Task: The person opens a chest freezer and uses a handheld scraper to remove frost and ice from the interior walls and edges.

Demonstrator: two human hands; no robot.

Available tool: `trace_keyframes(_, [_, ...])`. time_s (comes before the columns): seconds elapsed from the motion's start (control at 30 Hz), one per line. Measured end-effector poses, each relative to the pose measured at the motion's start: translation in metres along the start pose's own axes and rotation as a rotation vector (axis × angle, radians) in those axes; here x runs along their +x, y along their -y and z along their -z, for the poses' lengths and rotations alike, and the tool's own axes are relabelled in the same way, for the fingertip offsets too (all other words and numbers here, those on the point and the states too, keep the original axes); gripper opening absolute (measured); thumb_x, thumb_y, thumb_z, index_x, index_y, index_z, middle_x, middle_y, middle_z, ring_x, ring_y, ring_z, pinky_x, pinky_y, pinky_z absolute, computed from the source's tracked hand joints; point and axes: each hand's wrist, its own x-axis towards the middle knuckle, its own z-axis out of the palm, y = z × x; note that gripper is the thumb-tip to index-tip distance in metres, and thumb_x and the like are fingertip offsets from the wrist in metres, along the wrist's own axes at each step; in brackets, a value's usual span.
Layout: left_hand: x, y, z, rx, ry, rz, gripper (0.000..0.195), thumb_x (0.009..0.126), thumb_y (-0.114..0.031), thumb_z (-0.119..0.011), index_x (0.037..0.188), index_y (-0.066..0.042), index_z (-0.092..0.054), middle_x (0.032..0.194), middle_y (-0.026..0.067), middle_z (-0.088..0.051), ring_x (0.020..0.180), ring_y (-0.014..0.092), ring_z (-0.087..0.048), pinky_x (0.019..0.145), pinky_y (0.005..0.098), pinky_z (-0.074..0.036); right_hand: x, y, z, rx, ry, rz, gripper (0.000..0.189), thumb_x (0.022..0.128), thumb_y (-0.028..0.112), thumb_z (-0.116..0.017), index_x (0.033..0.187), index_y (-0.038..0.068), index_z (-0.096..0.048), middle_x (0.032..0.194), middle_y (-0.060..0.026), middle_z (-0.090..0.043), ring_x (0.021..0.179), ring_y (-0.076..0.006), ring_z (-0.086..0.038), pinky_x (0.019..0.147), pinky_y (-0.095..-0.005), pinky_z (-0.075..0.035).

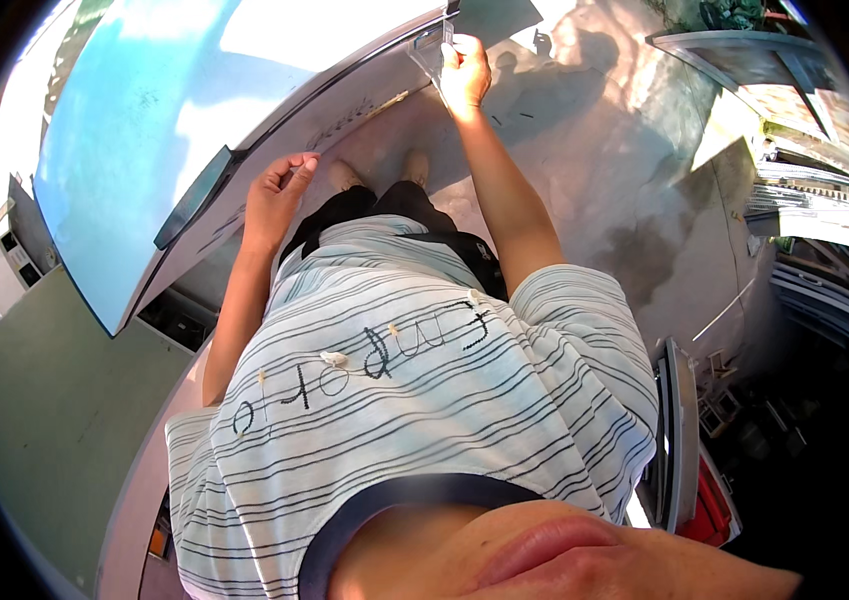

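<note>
My right hand (464,75) is raised at the far end of a large glossy pale-blue panel (131,127). Its fingers pinch a thin, partly see-through tool (448,31), whose exact kind I cannot make out. A clear flat piece with a slanted edge (426,61) shows beside that hand. My left hand (279,187) hangs just off the panel's dark near edge (304,101), fingers curled and thumb tip close to the index finger. Nothing shows in it. A dark flat bar (195,199) lies along that edge, left of the hand.
Below the panel is a pale side face (349,120) bearing writing. A grey-green surface (56,420) spreads at lower left. On the right, stacked sheets (807,199), grey panels (818,289) and a red object (709,502) stand around the concrete floor (582,180). A thin rod (724,311) lies there.
</note>
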Motion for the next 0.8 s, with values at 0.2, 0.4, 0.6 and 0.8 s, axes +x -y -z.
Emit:
trace_keyframes(0.2, [0.051, -0.012, -0.04, 0.057, 0.044, -0.035, 0.031, 0.085, -0.029, -0.071, 0.1, -0.002, -0.069, 0.073, -0.0048, -0.058, 0.066, 0.003, -0.045, 0.059, 0.0181, -0.036, -0.027, 0.109, 0.018, 0.613, 0.698, -0.737, 0.013, 0.086, 0.015, -0.067, 0.096, 0.009, -0.06, 0.082, 0.0048, -0.055, 0.075, -0.0052, -0.052, 0.067, -0.0191, -0.043])
trace_keyframes(0.4, [0.058, -0.018, -0.049, -0.233, 0.185, 0.047, 0.026, 0.082, -0.027, -0.073, 0.093, -0.005, -0.07, 0.087, -0.0032, -0.063, 0.08, 0.004, -0.052, 0.075, 0.0194, -0.04, -0.032, 0.147, 0.028, 0.489, 0.777, -0.634, 0.018, 0.088, 0.021, -0.066, 0.102, 0.011, -0.061, 0.088, 0.0049, -0.057, 0.081, -0.0049, -0.053, 0.072, -0.0198, -0.042])
trace_keyframes(0.6, [0.051, -0.014, -0.032, -0.291, 0.087, 0.062, 0.019, 0.082, -0.025, -0.073, 0.088, -0.008, -0.069, 0.083, -0.0052, -0.061, 0.08, 0.003, -0.05, 0.074, 0.0192, -0.038, 0.011, 0.092, 0.002, 0.561, 0.274, -0.68, 0.025, 0.088, 0.024, -0.066, 0.106, 0.007, -0.063, 0.091, -0.0002, -0.066, 0.072, -0.0046, -0.054, 0.054, -0.0172, -0.038])
trace_keyframes(0.8, [0.022, 0.009, -0.005, -0.388, -0.029, 0.057, 0.016, 0.085, -0.024, -0.07, 0.087, -0.008, -0.068, 0.081, -0.0058, -0.06, 0.08, 0.004, -0.05, 0.076, 0.0196, -0.036, 0.05, 0.052, -0.025, 0.539, 0.007, -0.82, 0.024, 0.084, 0.027, -0.07, 0.102, 0.011, -0.066, 0.072, 0.004, -0.059, 0.048, -0.0036, -0.042, 0.039, -0.0198, -0.03])
